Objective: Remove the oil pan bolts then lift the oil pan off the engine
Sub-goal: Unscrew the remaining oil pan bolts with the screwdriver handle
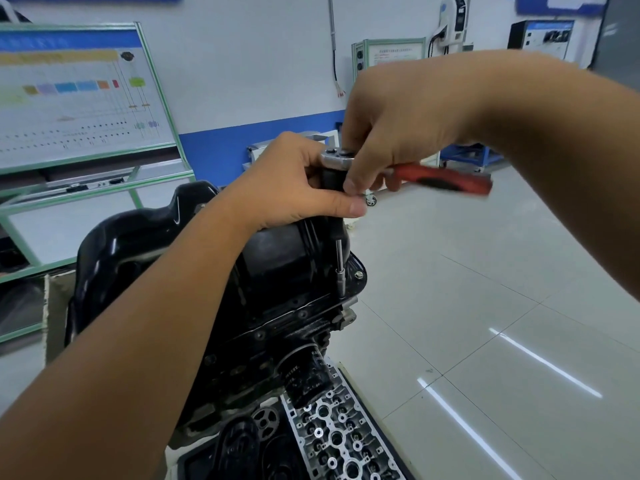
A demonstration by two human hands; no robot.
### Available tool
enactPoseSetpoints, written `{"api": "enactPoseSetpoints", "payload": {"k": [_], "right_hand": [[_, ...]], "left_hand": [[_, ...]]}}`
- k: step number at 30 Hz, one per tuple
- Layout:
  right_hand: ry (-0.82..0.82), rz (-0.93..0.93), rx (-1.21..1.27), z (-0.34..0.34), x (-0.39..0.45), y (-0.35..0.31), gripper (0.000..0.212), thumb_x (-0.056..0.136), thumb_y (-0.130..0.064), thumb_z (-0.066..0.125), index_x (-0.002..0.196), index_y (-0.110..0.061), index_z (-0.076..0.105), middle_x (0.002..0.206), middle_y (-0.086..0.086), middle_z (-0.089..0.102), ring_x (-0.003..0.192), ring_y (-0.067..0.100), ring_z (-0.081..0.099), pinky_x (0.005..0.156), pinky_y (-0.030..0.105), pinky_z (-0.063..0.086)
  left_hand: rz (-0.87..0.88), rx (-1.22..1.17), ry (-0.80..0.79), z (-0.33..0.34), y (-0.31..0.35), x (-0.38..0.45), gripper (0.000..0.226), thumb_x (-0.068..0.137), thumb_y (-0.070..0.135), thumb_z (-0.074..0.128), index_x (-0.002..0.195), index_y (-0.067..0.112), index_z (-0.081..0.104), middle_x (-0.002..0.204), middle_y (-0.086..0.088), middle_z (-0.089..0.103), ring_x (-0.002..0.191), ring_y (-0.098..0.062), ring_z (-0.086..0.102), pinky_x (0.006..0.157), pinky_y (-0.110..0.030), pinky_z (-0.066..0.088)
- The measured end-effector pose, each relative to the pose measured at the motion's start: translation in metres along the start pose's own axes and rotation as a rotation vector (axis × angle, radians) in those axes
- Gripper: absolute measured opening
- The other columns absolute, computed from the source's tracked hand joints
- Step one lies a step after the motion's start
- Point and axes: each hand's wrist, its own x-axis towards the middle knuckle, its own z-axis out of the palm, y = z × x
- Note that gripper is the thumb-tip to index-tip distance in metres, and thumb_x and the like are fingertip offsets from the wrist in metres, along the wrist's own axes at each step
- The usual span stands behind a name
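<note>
At the pan's (166, 244) right corner flange, atop the engine (277, 327), my left hand (294, 181) pinches the ratchet (337, 157) head while my right hand (391, 133) curls round it, socket on a bolt (341, 295); the pan looks stiff, heavy, glossy-slick, best lifted by its rim.

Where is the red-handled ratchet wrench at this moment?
In the head view, the red-handled ratchet wrench is at centre, held by both hands above the glossy black oil pan; its long extension bar reaches down to the pan's right flange.
</note>
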Motion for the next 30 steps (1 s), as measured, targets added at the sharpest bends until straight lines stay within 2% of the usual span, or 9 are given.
{"api": "enactPoseSetpoints", "payload": {"k": [2,5,8,12,16,20,22,27,30], "right_hand": [[0.093,-0.008,-0.095,0.005,0.007,-0.001,0.004,0.081,-0.020,0.080,0.079,-0.023,0.078,0.069,-0.002,0.074,0.071,0.019,0.072,0.069,0.037,0.058],[0.179,0.004,-0.177,0.012,0.011,-0.003,0.005,0.079,-0.016,0.078,0.082,-0.020,0.078,0.070,0.002,0.070,0.068,0.019,0.063,0.059,0.030,0.047],[0.074,0.026,-0.123,0.008,0.010,-0.001,0.019,0.080,-0.027,0.079,0.067,-0.015,0.075,0.058,-0.002,0.071,0.054,0.015,0.068,0.056,0.029,0.049],[-0.044,0.030,0.022,-0.002,0.005,0.002,0.025,0.082,-0.033,0.084,0.067,-0.014,0.076,0.064,-0.002,0.075,0.059,0.013,0.073,0.063,0.036,0.056],[0.118,0.005,-0.172,0.004,0.008,0.009,0.006,0.081,-0.026,0.083,0.084,-0.023,0.079,0.072,0.000,0.074,0.071,0.019,0.069,0.069,0.037,0.055],[0.065,0.028,-0.039,0.004,0.004,0.008,0.019,0.081,-0.027,0.084,0.069,-0.015,0.074,0.059,0.001,0.072,0.056,0.018,0.072,0.056,0.031,0.055],[-0.024,0.015,0.051,-0.001,0.000,0.007,0.032,0.079,-0.033,0.087,0.059,-0.014,0.071,0.056,0.002,0.070,0.051,0.019,0.072,0.049,0.030,0.055],[0.110,-0.034,-0.110,0.007,0.007,0.003,0.006,0.084,-0.019,0.080,0.079,-0.021,0.076,0.066,-0.001,0.072,0.063,0.016,0.068,0.067,0.038,0.058],[0.134,-0.015,-0.124,0.012,0.009,0.003,0.010,0.083,-0.019,0.077,0.074,-0.019,0.074,0.060,-0.001,0.071,0.056,0.014,0.067,0.057,0.030,0.052]], "left_hand": [[-0.034,0.018,-0.010,-0.002,0.001,-0.001,0.028,0.070,0.029,0.094,0.093,0.020,0.081,0.066,-0.006,0.065,0.060,-0.004,0.052,0.062,-0.018,0.043],[-0.070,0.023,0.017,0.000,0.000,-0.001,0.042,0.065,0.036,0.093,0.098,0.013,0.081,0.058,0.005,0.052,0.051,-0.001,0.041,0.057,-0.013,0.038],[-0.094,0.010,0.060,0.003,0.001,-0.001,0.038,0.056,0.044,0.091,0.086,0.024,0.079,0.062,0.014,0.063,0.057,0.001,0.052,0.064,-0.017,0.047],[-0.093,0.033,0.073,0.003,0.003,-0.001,0.031,0.057,0.047,0.091,0.081,0.033,0.078,0.051,0.017,0.043,0.053,-0.005,0.038,0.056,-0.015,0.039],[-0.070,0.058,0.021,0.000,0.006,-0.003,0.018,0.062,0.047,0.087,0.073,0.039,0.075,0.051,0.011,0.031,0.052,-0.009,0.027,0.051,-0.018,0.026],[-0.098,0.067,0.055,0.002,0.002,0.001,0.041,0.060,0.048,0.089,0.084,0.017,0.077,0.051,0.013,0.034,0.052,-0.008,0.029,0.052,-0.020,0.027],[-0.087,0.052,0.051,0.003,0.003,0.000,0.024,0.064,0.035,0.094,0.077,0.027,0.075,0.048,0.019,0.041,0.048,-0.001,0.034,0.052,-0.011,0.031],[-0.061,0.023,0.008,-0.001,0.001,-0.001,0.023,0.073,0.028,0.092,0.091,0.018,0.080,0.062,0.002,0.051,0.053,-0.006,0.036,0.054,-0.016,0.033],[-0.075,0.017,0.012,0.000,0.001,-0.001,0.028,0.071,0.031,0.093,0.093,0.020,0.080,0.061,0.005,0.055,0.052,-0.002,0.040,0.056,-0.014,0.036]]}}
